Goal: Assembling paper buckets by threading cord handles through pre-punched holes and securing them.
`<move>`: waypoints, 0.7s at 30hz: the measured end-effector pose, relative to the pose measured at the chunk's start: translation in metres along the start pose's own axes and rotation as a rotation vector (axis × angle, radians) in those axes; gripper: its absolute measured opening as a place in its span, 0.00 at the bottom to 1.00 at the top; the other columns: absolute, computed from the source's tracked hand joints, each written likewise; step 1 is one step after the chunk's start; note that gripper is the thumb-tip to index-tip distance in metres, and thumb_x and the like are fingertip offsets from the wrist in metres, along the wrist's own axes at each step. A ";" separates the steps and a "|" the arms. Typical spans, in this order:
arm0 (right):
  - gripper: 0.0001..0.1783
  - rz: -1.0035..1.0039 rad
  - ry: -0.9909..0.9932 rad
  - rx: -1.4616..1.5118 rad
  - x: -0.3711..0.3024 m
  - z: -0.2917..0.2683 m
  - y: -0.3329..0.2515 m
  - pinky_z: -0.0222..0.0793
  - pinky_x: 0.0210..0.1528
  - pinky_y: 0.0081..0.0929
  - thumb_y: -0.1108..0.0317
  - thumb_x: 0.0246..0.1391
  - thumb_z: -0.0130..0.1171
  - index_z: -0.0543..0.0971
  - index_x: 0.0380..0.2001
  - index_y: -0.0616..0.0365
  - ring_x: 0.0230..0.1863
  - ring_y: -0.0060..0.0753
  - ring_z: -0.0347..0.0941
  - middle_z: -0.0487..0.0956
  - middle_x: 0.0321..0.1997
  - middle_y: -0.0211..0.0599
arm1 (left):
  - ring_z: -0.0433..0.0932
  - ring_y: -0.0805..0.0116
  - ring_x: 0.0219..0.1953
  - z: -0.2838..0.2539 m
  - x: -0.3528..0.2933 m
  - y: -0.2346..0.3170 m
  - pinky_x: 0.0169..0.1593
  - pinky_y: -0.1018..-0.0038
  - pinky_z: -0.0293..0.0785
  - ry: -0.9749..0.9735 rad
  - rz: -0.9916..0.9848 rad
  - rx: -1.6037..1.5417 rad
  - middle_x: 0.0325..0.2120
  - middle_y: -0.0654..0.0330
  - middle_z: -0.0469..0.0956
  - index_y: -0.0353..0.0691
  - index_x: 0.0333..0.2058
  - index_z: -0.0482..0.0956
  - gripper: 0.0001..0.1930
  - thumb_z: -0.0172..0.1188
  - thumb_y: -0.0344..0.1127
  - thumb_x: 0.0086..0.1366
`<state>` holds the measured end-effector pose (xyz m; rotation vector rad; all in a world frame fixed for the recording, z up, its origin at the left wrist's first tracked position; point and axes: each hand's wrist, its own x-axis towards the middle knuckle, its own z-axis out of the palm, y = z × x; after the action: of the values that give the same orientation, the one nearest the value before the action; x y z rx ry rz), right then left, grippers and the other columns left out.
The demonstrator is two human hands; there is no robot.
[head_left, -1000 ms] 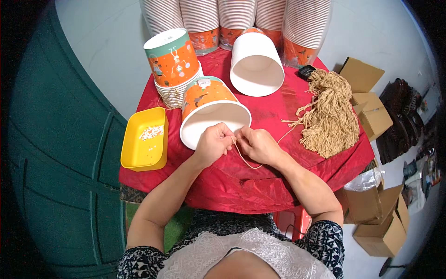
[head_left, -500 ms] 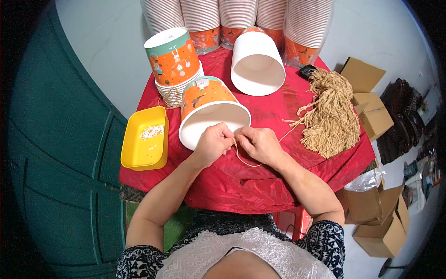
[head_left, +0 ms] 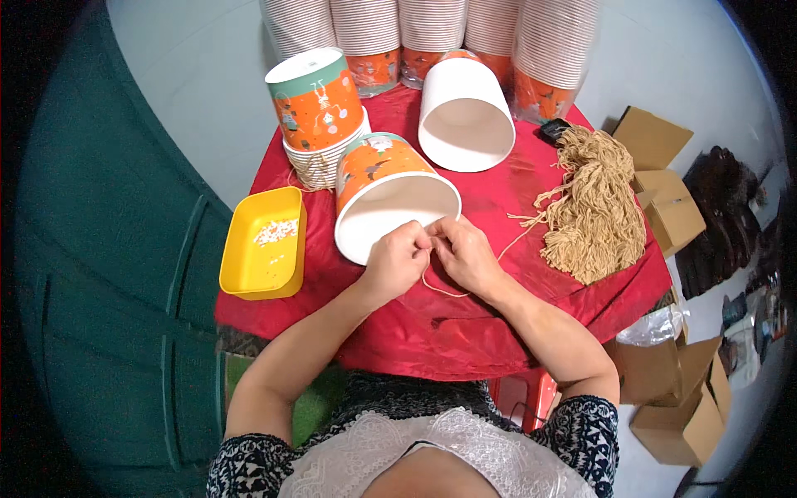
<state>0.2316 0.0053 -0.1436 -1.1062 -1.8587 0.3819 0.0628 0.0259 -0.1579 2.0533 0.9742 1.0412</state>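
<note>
An orange paper bucket [head_left: 383,163] with a green band lies on its side, its white mouth facing me. At the near rim my left hand [head_left: 398,262] and my right hand [head_left: 466,256] meet fingertip to fingertip. Both are closed in a pinch on a thin tan string [head_left: 438,288]. From the fingers the string hangs in a loop onto the red cloth, passes under my right wrist and runs on toward a bundle of tan strings [head_left: 599,203]. The fingers hide the pinched part and whether it passes through the bucket's wall.
Left of the bucket is a yellow tray [head_left: 264,287] with small white and orange pieces. Behind it stand stacked buckets [head_left: 320,108], the top one upside down. Another white bucket [head_left: 466,108] lies farther back, before tall wrapped stacks [head_left: 546,50]. Cardboard boxes [head_left: 685,407] sit at right.
The whole view has shifted slightly. The bucket has moved a little to the right, and my pinched fingertips have drawn closer together at its rim.
</note>
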 end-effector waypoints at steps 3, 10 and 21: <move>0.06 0.040 -0.015 0.003 -0.001 0.001 -0.002 0.73 0.39 0.47 0.75 0.53 0.57 0.77 0.35 0.63 0.38 0.58 0.77 0.78 0.36 0.55 | 0.77 0.65 0.27 0.002 0.000 0.010 0.32 0.71 0.73 0.068 0.117 0.191 0.25 0.56 0.76 0.34 0.31 0.70 0.06 0.56 0.18 0.58; 0.08 0.076 -0.026 -0.049 -0.003 0.000 -0.004 0.73 0.40 0.46 0.74 0.53 0.57 0.78 0.37 0.62 0.39 0.57 0.77 0.78 0.36 0.54 | 0.76 0.49 0.33 0.000 -0.002 0.023 0.36 0.59 0.73 0.070 0.246 0.331 0.29 0.51 0.73 0.35 0.29 0.69 0.07 0.56 0.19 0.53; 0.07 0.061 -0.006 -0.054 -0.003 -0.002 -0.007 0.73 0.39 0.46 0.74 0.53 0.56 0.77 0.36 0.62 0.37 0.57 0.77 0.78 0.34 0.54 | 0.77 0.53 0.35 -0.002 -0.003 0.024 0.36 0.62 0.76 0.067 0.391 0.574 0.31 0.52 0.72 0.36 0.34 0.69 0.07 0.54 0.23 0.55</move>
<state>0.2296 -0.0015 -0.1395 -1.2015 -1.8536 0.3717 0.0682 0.0116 -0.1396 2.7813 1.0107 1.1174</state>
